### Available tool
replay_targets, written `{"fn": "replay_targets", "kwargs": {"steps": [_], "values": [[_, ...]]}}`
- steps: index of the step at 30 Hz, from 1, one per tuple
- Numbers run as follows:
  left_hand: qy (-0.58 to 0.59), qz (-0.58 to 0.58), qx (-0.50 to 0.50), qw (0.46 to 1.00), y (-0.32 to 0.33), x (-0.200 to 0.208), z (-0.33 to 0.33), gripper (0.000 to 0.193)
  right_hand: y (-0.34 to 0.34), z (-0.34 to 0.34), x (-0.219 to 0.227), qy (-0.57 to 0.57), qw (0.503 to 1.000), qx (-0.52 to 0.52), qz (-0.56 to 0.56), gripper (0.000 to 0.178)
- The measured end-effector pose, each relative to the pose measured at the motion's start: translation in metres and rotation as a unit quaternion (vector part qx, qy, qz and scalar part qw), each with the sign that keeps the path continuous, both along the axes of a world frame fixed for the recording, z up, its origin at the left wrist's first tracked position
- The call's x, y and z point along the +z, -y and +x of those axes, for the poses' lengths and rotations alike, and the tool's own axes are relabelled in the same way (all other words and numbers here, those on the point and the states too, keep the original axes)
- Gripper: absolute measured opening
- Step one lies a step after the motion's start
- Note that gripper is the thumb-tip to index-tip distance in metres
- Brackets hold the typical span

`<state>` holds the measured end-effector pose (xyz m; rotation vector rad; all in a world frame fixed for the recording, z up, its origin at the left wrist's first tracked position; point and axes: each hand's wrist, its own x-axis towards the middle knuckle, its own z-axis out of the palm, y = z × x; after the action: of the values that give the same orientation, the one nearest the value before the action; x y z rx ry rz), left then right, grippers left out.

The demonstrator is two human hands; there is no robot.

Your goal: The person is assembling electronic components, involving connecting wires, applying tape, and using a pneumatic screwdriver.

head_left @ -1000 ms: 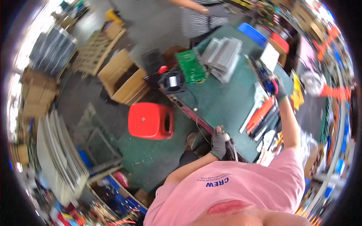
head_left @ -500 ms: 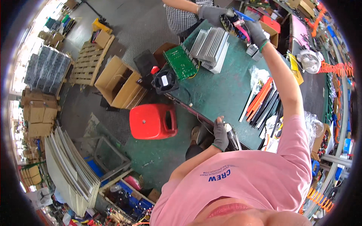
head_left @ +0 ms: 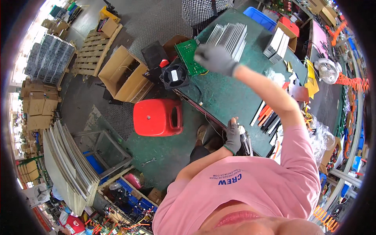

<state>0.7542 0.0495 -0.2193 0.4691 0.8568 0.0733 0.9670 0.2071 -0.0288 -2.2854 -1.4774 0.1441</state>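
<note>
On green workbench (head_left: 223, 98): circuit board (head_left: 189, 56), heatsinks (head_left: 231, 37).

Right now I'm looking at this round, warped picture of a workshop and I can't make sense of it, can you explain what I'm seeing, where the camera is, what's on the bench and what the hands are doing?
The camera sits on a person's head and looks straight down through a fisheye lens, so straight edges curve near the rim. The pink shirt at the bottom is the wearer's own.

Both hands wear grey gloves. The left hand grips a grey tool at the near edge of the green workbench. The right hand is stretched out over a green circuit board, beside a stack of finned metal heat sinks; whether it holds anything is hard to tell.

Also on the bench: a black fan and red and black strips. A red plastic stool stands on the floor.
</note>
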Motion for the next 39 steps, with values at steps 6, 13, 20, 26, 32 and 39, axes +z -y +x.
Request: {"fn": "replay_targets", "kwargs": {"steps": [6,13,20,26,32,39], "values": [[0.004,0.04,-0.004,0.999,0.005,-0.007,-0.006,0.046,-0.066,0.014,-0.132,-0.119,0.968,-0.186,-0.117,0.041],[0.076,-0.081,0.061,0.992,-0.005,-0.079,-0.014,0.045,-0.114,0.006,-0.175,-0.129,0.963,-0.191,-0.139,0.028],[0.112,0.015,0.064,0.992,-0.012,-0.067,-0.001,0.045,-0.132,0.019,-0.168,-0.095,0.97,-0.158,-0.157,0.027],[0.009,-0.004,0.033,0.999,-0.023,-0.009,-0.007,0.041,-0.129,0.096,-0.15,-0.127,0.986,-0.097,-0.048,0.021],[0.019,-0.03,0.032,0.999,-0.025,-0.026,-0.011,0.041,-0.13,0.12,-0.078,-0.684,0.657,-0.208,0.24,0.013],[0.04,0.014,0.029,0.999,-0.012,-0.04,-0.006,0.044,-0.101,0.131,0.029,-0.527,0.754,-0.198,0.337,0.013]]}}
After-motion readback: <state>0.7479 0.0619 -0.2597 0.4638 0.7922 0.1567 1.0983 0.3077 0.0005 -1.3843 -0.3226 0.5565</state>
